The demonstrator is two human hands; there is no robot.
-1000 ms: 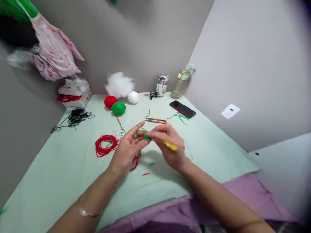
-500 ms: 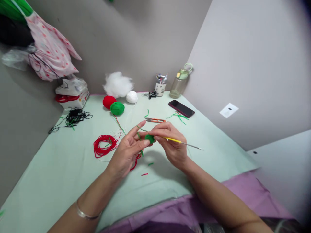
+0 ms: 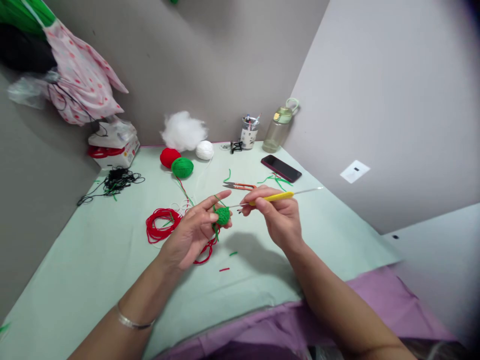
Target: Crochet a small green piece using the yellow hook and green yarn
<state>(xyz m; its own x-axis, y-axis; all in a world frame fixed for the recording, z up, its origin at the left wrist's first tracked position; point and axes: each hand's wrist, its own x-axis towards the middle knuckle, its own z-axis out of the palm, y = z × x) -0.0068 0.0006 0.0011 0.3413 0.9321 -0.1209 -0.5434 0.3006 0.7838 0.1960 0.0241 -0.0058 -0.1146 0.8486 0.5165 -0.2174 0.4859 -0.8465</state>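
Between the thumb and fingers of my left hand (image 3: 191,232) is a small round green crocheted piece (image 3: 222,215). Green yarn runs from it over my raised left index finger, and green tails hang below. My right hand (image 3: 275,215) grips a crochet hook (image 3: 275,197) by its yellow handle. The hook's thin metal shaft points left, its end at the top edge of the green piece. Red yarn (image 3: 204,253) lies under my left hand, partly hidden by it.
Orange-handled snips (image 3: 240,186) lie just beyond my hands. Behind are yarn balls, in red (image 3: 170,157), green (image 3: 182,168) and white (image 3: 204,150), white stuffing (image 3: 183,131), a pen cup (image 3: 249,135), a bottle (image 3: 276,131) and a phone (image 3: 281,168). Coiled red yarn (image 3: 159,226) sits left.
My right hand has moved right, away from my left fingers, and the hook now lies flatter. More of the green piece shows, still held in my left hand.
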